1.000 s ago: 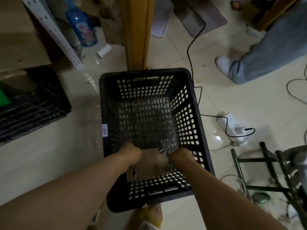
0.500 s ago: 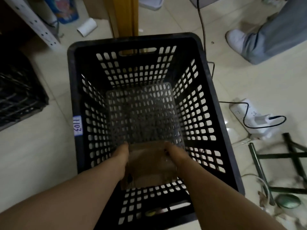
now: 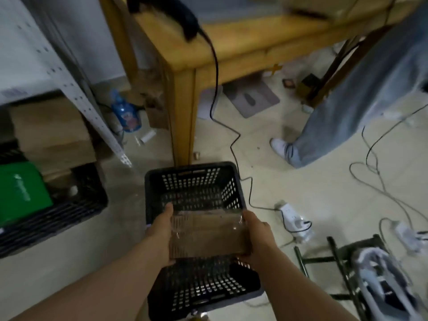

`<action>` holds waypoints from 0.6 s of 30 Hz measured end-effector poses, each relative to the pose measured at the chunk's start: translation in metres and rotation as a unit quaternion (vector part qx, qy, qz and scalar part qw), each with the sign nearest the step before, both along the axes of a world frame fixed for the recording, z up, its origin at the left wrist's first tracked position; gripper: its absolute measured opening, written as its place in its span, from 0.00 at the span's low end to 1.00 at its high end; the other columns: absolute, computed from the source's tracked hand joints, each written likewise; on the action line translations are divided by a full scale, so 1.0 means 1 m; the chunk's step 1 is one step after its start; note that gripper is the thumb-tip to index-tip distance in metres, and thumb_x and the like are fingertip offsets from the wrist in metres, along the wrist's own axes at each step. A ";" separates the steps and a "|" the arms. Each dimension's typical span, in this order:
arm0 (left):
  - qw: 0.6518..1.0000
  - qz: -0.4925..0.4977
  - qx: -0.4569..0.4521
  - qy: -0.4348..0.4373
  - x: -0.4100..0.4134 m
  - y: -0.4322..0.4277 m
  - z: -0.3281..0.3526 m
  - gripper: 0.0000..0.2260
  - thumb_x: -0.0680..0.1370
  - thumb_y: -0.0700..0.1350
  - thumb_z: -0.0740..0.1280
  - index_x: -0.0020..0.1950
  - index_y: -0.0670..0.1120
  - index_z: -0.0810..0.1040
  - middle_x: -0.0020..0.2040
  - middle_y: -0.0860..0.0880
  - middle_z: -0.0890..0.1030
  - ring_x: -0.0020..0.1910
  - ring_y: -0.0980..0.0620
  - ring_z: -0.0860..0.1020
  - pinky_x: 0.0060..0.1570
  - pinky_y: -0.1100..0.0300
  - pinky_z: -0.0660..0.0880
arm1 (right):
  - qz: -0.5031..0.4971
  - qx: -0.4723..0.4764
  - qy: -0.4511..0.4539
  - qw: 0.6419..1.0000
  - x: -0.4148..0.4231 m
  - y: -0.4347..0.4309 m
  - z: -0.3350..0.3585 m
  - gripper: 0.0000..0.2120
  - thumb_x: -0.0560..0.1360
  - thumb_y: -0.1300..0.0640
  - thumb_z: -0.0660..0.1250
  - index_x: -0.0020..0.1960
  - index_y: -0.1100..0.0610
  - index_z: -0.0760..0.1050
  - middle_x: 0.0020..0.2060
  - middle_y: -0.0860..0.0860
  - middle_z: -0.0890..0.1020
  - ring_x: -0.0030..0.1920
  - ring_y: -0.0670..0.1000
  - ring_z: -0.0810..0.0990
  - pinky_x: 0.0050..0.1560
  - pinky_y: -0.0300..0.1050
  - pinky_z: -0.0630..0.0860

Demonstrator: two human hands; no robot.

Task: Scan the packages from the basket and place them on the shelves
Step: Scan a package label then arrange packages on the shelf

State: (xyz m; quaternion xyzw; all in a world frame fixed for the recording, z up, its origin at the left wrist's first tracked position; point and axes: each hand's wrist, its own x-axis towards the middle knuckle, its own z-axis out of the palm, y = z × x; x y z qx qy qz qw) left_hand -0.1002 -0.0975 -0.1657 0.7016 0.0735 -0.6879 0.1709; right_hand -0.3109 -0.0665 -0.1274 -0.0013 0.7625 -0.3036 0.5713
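A brown cardboard package (image 3: 208,235) with clear tape across it hangs above the black perforated basket (image 3: 194,181) on the floor. My left hand (image 3: 162,230) grips its left edge and my right hand (image 3: 256,237) grips its right edge, fingers curled under it. The basket's inside, where visible, shows only its mesh bottom. A dark handheld scanner (image 3: 171,12) with a black cable lies on the corner of the wooden table (image 3: 231,45) at the top. A white metal shelf unit (image 3: 76,96) stands at the left with cardboard boxes on its lowest level.
A second black crate (image 3: 64,212) with a green box (image 3: 20,193) sits at the left. Another person's legs (image 3: 335,117) stand at the right. A white power strip (image 3: 294,221), loose cables and a dark metal stool frame (image 3: 335,256) lie on the floor to the right.
Both hands have lifted the cardboard package up out of the basket's bottom. The view has pulled back and tilted up, bringing the table, scanner and shelf into sight.
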 end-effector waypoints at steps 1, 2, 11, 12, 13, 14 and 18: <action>1.000 0.010 -0.011 0.021 0.004 -0.001 0.035 0.41 0.61 0.78 0.68 0.59 0.48 0.83 0.52 0.40 0.85 0.50 0.37 0.84 0.49 0.44 0.79 | 0.001 -0.017 -0.008 1.000 0.005 -0.004 0.028 0.25 0.73 0.43 0.70 0.64 0.57 0.73 0.53 0.60 0.82 0.50 0.63 0.83 0.47 0.63 0.83; 0.999 0.017 -0.026 0.039 0.011 -0.002 0.065 0.34 0.68 0.73 0.69 0.59 0.47 0.83 0.50 0.39 0.86 0.48 0.38 0.84 0.43 0.47 0.80 | 0.003 -0.031 -0.022 0.999 0.012 -0.006 0.061 0.21 0.73 0.46 0.68 0.61 0.57 0.77 0.49 0.60 0.84 0.47 0.62 0.84 0.44 0.60 0.83; 0.987 0.002 -0.129 0.092 0.111 0.003 0.283 0.21 0.69 0.42 0.72 0.62 0.42 0.82 0.57 0.36 0.83 0.59 0.35 0.79 0.67 0.39 0.71 | 0.096 -0.148 -0.136 0.975 0.066 -0.025 0.272 0.11 0.76 0.61 0.58 0.42 0.61 0.78 0.30 0.56 0.83 0.37 0.56 0.78 0.37 0.47 0.73; 0.984 0.008 -0.156 0.091 0.121 0.003 0.304 0.20 0.71 0.40 0.71 0.62 0.42 0.82 0.58 0.36 0.83 0.60 0.35 0.79 0.65 0.38 0.72 | 0.114 -0.150 -0.127 0.974 0.077 -0.030 0.289 0.10 0.76 0.59 0.59 0.45 0.60 0.78 0.33 0.57 0.84 0.39 0.56 0.78 0.38 0.48 0.74; 0.978 0.012 -0.186 0.096 0.132 0.004 0.323 0.19 0.72 0.38 0.69 0.63 0.42 0.81 0.58 0.36 0.83 0.60 0.35 0.79 0.63 0.38 0.74 | 0.134 -0.154 -0.121 0.971 0.088 -0.036 0.301 0.10 0.77 0.56 0.61 0.48 0.59 0.79 0.36 0.56 0.85 0.42 0.56 0.80 0.40 0.49 0.75; 0.971 0.012 -0.217 0.097 0.142 0.004 0.340 0.18 0.73 0.37 0.67 0.63 0.42 0.81 0.58 0.36 0.83 0.60 0.36 0.79 0.61 0.39 0.75 | 0.161 -0.154 -0.112 0.968 0.099 -0.041 0.314 0.13 0.78 0.50 0.63 0.52 0.58 0.81 0.39 0.54 0.87 0.46 0.56 0.81 0.44 0.49 0.76; 0.950 -0.016 -0.295 0.103 0.189 0.007 0.397 0.18 0.74 0.33 0.63 0.62 0.44 0.80 0.57 0.40 0.84 0.57 0.40 0.80 0.51 0.45 0.76 | 0.251 -0.169 -0.099 0.948 0.135 -0.059 0.352 0.27 0.71 0.37 0.73 0.64 0.51 0.80 0.54 0.54 0.86 0.61 0.57 0.81 0.63 0.58 0.76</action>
